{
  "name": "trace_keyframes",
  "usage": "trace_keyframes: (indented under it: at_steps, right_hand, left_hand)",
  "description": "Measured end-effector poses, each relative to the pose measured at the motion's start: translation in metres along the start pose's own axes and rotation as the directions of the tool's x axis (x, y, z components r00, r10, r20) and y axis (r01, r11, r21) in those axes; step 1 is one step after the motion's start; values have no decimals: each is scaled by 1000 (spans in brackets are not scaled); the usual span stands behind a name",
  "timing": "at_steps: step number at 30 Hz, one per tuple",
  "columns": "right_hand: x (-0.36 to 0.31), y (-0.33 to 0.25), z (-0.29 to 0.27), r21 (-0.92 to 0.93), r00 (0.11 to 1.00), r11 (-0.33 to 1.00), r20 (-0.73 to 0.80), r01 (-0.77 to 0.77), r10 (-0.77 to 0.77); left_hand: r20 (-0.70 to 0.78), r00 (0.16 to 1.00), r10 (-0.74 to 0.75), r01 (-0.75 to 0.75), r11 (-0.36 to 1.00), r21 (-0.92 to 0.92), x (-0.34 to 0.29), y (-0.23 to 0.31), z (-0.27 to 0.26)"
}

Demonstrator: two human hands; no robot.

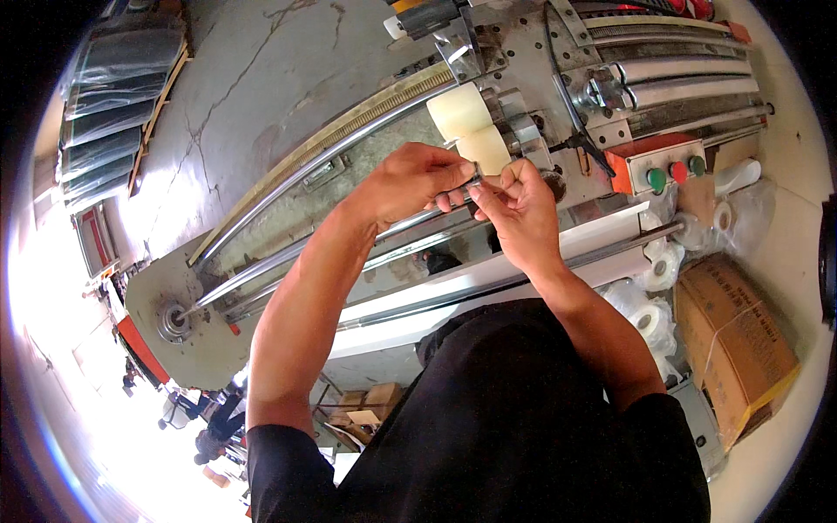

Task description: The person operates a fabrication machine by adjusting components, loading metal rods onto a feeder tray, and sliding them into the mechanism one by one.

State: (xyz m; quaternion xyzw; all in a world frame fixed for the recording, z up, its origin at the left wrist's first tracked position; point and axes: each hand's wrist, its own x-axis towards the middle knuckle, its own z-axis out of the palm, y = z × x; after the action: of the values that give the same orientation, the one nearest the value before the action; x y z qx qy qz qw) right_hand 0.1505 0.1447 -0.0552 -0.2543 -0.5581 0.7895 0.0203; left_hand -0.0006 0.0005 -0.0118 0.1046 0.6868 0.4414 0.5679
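My left hand [414, 179] and my right hand [521, 209] meet over a long machine with steel rods [288, 253]. The fingertips of both hands pinch a small pale strip or tape end [477, 180] just below two cream-coloured rolls [471, 131] mounted on the machine's shaft. The left hand's fingers curl around the piece from the left; the right hand's thumb and forefinger press it from the right. What exactly lies between the fingers is partly hidden.
An orange control box [667, 166] with green and red buttons sits to the right of the hands. White tape rolls in plastic [649, 314] and a brown carton [737, 344] lie at the right. Stacked dark sheets [113, 96] stand at far left on the concrete floor [253, 70].
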Motion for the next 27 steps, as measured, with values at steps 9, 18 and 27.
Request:
trace_keyframes:
  at_steps: [9, 18, 27]
  right_hand:
    - [4, -10, -4, -18, 998, 999, 57, -37, 38]
    - [-11, -20, -14, -48, 984, 995, 155, -84, 90]
    - [21, -83, -9, -38, 958, 996, 274, -77, 85]
  left_hand:
    - [-96, 994, 44, -37, 996, 76, -3, 4, 1]
    - [-113, 993, 37, -28, 997, 75, -1, -1, 5]
    - [-117, 990, 84, -72, 992, 103, -5, -1, 6]
